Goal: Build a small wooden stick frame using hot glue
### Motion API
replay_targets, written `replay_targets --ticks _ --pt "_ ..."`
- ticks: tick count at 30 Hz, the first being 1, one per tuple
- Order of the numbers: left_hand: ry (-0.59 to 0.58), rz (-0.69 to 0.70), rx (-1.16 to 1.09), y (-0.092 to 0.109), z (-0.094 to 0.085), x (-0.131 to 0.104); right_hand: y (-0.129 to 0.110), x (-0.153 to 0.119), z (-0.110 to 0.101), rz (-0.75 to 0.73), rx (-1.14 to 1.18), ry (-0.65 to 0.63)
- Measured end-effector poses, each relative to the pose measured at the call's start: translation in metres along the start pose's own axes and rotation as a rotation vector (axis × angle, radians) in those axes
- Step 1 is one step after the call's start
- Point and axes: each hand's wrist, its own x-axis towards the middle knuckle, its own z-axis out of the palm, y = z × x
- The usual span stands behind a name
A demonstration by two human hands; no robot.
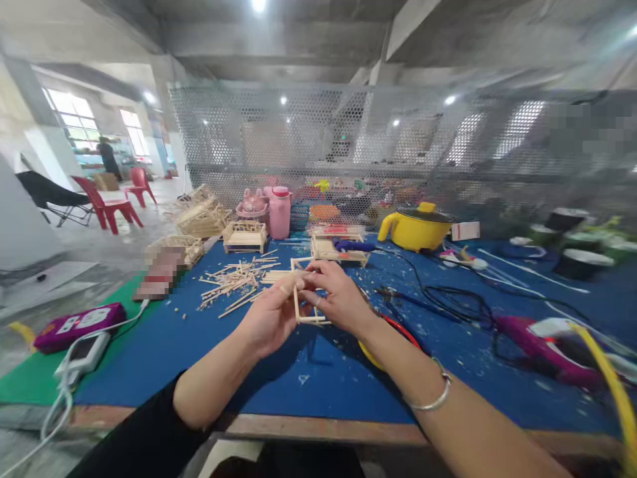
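Note:
A small frame of thin wooden sticks (297, 307) is held up above the blue table mat, between my two hands. My left hand (271, 315) is closed round its left side, thumb on top. Against its upper part, the fingers of my right hand (341, 295) are pinched together, and they cover some of the joints. Just beyond my left hand lies a loose heap of wooden sticks (233, 282). Behind my right hand is a little stick-built piece (326, 249), with a blue-handled glue gun (353, 245) resting on it.
Pliers (413, 299) and black cable lie right of my hands. Further back stand a yellow electric pot (421, 229), a pink flask (280, 216) and a finished-looking stick piece (245, 237). Purple power strips lie at left (82, 326) and right (547, 345). A perforated metal screen (279, 146) closes the back.

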Motion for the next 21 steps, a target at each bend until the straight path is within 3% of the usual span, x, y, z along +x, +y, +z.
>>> replay_targets --ticks 6,11,17,21 --pt "-0.026 -0.022 0.052 0.002 0.003 -0.002 -0.004 -0.001 -0.005 -0.118 0.026 -0.026" --pt "-0.023 -0.037 0.071 0.003 0.004 -0.005 -0.005 -0.002 -0.008 -0.124 0.094 -0.031" --pt "-0.008 -0.030 0.069 0.005 0.006 -0.007 -0.007 -0.004 -0.008 -0.074 0.065 0.054" --pt "0.051 0.036 0.160 0.004 0.002 -0.006 -0.010 -0.003 -0.020 -0.125 -0.017 0.157"
